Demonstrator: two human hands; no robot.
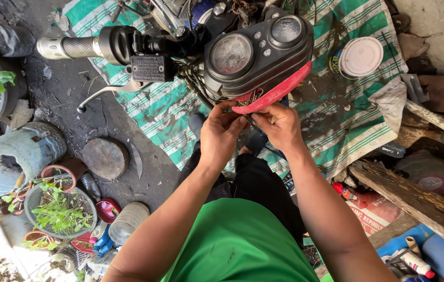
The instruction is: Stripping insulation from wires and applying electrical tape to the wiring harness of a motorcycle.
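Observation:
A motorcycle's black instrument cluster (256, 52) with two round gauges sits at the top centre, a red plastic cowl piece (277, 93) curving below it. My left hand (221, 133) and my right hand (279, 125) meet just under the red piece, fingers pinched together at the wiring there. What the fingertips grip is hidden. The left handlebar grip (68, 47) and brake lever (109, 93) stick out to the left.
A green striped tarp (358, 104) covers the ground under the bike, with a white-lidded can (360, 56) on it. Potted plants (60, 209) and a grey pot (18, 154) stand at the left. Wooden planks (415, 196) and bottles (415, 261) lie at the right.

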